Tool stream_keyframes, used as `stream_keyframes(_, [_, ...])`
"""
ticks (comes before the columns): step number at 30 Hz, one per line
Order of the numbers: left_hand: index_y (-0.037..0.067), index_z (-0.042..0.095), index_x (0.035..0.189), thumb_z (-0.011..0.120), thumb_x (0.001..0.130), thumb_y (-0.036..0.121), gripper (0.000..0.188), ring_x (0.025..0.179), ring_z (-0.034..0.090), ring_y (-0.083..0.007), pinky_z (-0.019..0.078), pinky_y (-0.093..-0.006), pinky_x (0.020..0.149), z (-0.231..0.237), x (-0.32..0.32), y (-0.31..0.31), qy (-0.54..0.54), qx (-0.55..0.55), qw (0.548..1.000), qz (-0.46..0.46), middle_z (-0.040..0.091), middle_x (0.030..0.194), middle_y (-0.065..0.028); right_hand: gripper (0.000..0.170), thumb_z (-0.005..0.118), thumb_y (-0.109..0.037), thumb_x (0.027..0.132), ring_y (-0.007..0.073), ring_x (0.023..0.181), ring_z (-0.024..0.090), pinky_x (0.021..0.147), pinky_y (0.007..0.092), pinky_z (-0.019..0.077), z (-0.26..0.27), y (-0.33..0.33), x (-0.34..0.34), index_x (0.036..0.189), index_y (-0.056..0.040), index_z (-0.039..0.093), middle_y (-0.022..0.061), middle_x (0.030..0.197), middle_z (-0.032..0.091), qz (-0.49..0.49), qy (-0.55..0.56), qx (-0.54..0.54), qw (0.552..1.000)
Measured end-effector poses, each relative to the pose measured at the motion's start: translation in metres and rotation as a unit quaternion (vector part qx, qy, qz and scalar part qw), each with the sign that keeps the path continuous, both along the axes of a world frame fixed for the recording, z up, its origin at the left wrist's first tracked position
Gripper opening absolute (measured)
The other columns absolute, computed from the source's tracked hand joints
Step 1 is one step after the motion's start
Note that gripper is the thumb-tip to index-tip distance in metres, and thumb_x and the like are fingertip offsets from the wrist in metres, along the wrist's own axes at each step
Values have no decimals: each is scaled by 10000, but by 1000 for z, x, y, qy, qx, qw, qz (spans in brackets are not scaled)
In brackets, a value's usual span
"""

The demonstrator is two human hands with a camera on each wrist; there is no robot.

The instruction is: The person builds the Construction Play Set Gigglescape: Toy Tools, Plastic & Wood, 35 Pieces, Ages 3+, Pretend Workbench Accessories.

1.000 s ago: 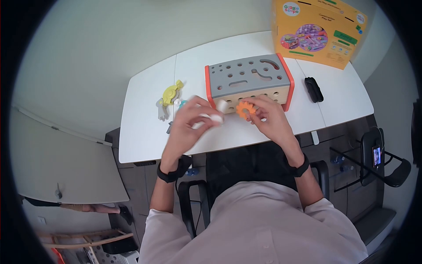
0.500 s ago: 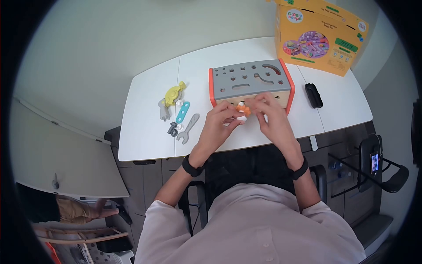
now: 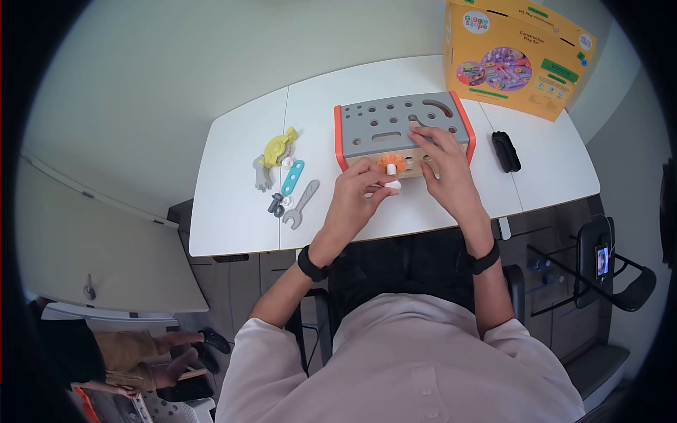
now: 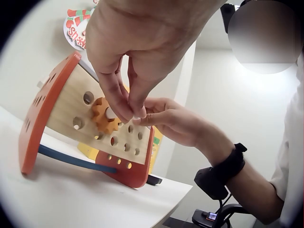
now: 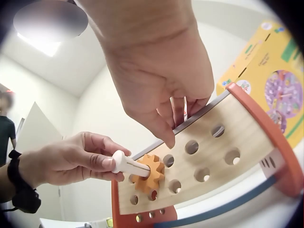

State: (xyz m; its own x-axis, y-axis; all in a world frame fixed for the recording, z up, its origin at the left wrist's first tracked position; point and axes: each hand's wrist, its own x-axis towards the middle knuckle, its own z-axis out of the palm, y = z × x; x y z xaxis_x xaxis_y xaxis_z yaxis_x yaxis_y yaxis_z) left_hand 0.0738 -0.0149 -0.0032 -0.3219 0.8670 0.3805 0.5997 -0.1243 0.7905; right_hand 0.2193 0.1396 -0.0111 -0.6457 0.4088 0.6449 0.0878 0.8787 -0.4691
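Note:
My left hand [image 3: 356, 196] pinches a white plastic peg [image 5: 128, 165] by its wide head, between thumb and fingers. The peg's slotted shaft points into the centre of an orange toy gear [image 5: 153, 175]. Flat against the wooden front panel [image 5: 213, 154] of a toy workbench [image 3: 363, 132] lies the gear, over the panel's holes. My right hand [image 3: 451, 173] is at the bench's top front edge, to the right of the gear, with fingers reaching over the grey top and the thumb down by the panel; it holds nothing visible.
Left on the white table lie a grey toy wrench [image 3: 301, 204], a teal strip with holes [image 3: 290, 187], dark grey screws [image 3: 275, 204] and a yellow toy piece [image 3: 276, 149]. A black case [image 3: 505, 151] and a large yellow box [image 3: 515, 99] stand right of the bench.
The orange gear has gone from my right hand to the front panel. My left hand has brought the white peg rightward to the gear's centre. My right hand has let go and moved up.

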Motion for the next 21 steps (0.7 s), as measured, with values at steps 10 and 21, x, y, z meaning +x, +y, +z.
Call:
stream_keyframes(10, [-45, 734, 1010, 843, 768, -22, 266, 792, 702, -146, 646, -262, 743, -3, -1, 6, 15, 18, 998, 57, 671, 917, -70, 591, 645, 146, 711, 305, 1275, 531, 1093, 444, 400, 0, -4, -1, 1277, -25, 626, 87, 1332, 598, -10, -1, -1, 1000])
stream_keyframes(21, [-33, 724, 932, 827, 830, 80, 183, 680, 682, -168, 558, -282, 608, 1, -9, 5, 50, 15, 996, 65, 690, 789, -105, 591, 645, 150, 709, 304, 1272, 533, 1100, 447, 396, 3, -3, 1, 1271, -32, 632, 85, 1319, 604, -3, -1, 6, 1000])
